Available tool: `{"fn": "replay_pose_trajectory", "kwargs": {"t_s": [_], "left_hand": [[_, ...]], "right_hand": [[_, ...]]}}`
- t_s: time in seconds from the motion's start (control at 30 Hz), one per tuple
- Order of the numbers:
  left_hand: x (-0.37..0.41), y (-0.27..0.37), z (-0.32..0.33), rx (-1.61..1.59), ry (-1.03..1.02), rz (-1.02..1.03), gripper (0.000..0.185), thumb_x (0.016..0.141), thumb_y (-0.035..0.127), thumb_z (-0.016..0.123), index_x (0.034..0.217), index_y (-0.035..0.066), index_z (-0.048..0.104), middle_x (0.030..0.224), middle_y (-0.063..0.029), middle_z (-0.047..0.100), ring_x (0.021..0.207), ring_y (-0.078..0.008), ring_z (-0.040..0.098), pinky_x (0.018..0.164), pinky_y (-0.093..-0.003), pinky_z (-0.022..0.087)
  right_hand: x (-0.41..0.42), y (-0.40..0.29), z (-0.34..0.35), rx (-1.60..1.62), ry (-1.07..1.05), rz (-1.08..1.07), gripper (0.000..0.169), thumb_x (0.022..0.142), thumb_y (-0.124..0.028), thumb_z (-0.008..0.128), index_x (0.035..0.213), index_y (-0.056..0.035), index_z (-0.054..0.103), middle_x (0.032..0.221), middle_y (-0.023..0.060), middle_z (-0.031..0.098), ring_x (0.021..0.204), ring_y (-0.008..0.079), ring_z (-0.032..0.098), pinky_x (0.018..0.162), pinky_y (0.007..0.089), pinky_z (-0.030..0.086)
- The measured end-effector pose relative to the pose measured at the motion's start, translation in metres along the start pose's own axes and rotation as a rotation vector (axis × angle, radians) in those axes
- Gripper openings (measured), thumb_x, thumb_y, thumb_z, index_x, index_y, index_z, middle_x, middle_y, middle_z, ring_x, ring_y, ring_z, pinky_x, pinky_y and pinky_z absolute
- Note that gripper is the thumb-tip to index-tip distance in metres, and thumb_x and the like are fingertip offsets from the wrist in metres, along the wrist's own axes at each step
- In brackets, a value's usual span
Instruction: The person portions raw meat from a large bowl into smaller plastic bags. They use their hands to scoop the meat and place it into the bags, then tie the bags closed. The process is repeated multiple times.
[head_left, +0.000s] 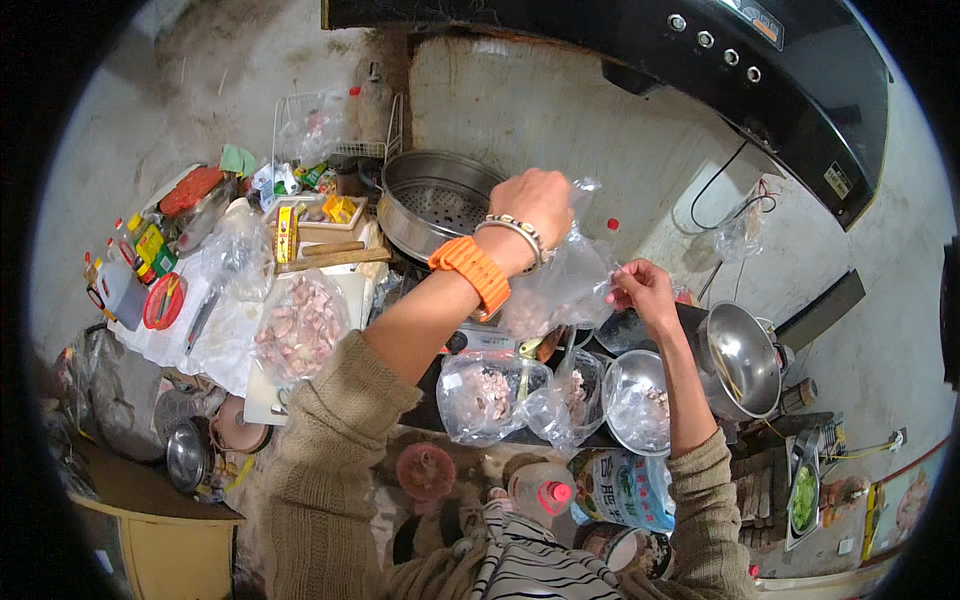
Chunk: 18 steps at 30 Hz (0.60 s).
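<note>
My left hand (529, 207), with an orange watch (472, 274) on the wrist, is raised as a fist around the gathered part of a clear plastic bag (566, 277). Thumb and fingers of my right hand (646, 294) pinch the bag's right edge. Pale pink pieces, apparently raw meat (527, 315), lie in the bottom of this hanging bag. Below it, an open bag of chopped meat (493, 394) stands beside a second bag (576, 390). Another plastic bag with a little meat rests in a metal bowl (636, 375). At left, a larger bag of meat pieces (300, 322) lies on a white cutting board (262, 401).
A steel steamer pot (401, 199) stands behind my left forearm. Wooden rods (334, 259), a knife (201, 322) and a red basket (163, 301) are at left. A steel wok (742, 360) sits at right. The black range hood (600, 34) hangs overhead.
</note>
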<state>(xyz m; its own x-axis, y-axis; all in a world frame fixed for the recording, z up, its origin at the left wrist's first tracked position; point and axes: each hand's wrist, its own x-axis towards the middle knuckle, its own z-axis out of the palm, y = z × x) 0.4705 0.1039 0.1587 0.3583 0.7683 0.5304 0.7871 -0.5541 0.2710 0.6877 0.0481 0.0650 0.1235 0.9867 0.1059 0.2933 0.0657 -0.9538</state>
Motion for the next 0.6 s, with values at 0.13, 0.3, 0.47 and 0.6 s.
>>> {"fn": "replay_pose_trajectory", "kwargs": {"t_s": [0.13, 0.3, 0.47, 0.6], "left_hand": [[0.012, 0.003, 0.001, -0.38, -0.197, -0.09, 0.025, 0.075, 0.015, 0.055, 0.067, -0.008, 0.06, 0.056, -0.0126, 0.061, 0.05, -0.0186, 0.062, 0.054, -0.0309, 0.051], [0.009, 0.043, 0.009, -0.729, -0.456, -0.083, 0.027, 0.076, 0.018, 0.057, 0.06, -0.003, 0.06, 0.054, -0.0103, 0.061, 0.052, -0.0161, 0.062, 0.055, -0.0291, 0.05], [-0.032, 0.034, 0.004, -0.877, -0.565, 0.069, 0.04, 0.079, 0.027, 0.063, 0.098, -0.008, 0.056, 0.078, -0.014, 0.065, 0.061, -0.0139, 0.063, 0.055, -0.0243, 0.049], [-0.082, -0.026, 0.02, -1.198, -0.479, -0.295, 0.039, 0.083, 0.024, 0.06, 0.11, -0.002, 0.051, 0.091, -0.0065, 0.062, 0.074, -0.01, 0.059, 0.058, -0.0193, 0.046]], "right_hand": [[-0.013, -0.002, 0.016, 0.141, -0.205, -0.056, 0.05, 0.075, -0.004, 0.065, 0.116, 0.0022, 0.038, 0.09, 0.0091, 0.055, 0.078, 0.0161, 0.058, 0.067, 0.0273, 0.049], [-0.009, 0.03, 0.059, -0.331, -0.328, -0.391, 0.065, 0.069, -0.019, 0.074, 0.122, -0.0028, 0.039, 0.103, 0.0102, 0.051, 0.093, 0.0202, 0.051, 0.08, 0.0325, 0.044], [-0.011, 0.031, 0.085, 0.093, -0.054, -0.052, 0.04, 0.081, -0.027, 0.058, 0.111, -0.0027, 0.049, 0.098, 0.0078, 0.055, 0.088, 0.0181, 0.052, 0.07, 0.0314, 0.045], [-0.034, 0.049, 0.044, 0.316, 0.082, 0.309, 0.027, 0.081, -0.025, 0.057, 0.1, -0.0063, 0.055, 0.087, 0.0024, 0.057, 0.067, 0.0115, 0.052, 0.048, 0.0251, 0.039]]}}
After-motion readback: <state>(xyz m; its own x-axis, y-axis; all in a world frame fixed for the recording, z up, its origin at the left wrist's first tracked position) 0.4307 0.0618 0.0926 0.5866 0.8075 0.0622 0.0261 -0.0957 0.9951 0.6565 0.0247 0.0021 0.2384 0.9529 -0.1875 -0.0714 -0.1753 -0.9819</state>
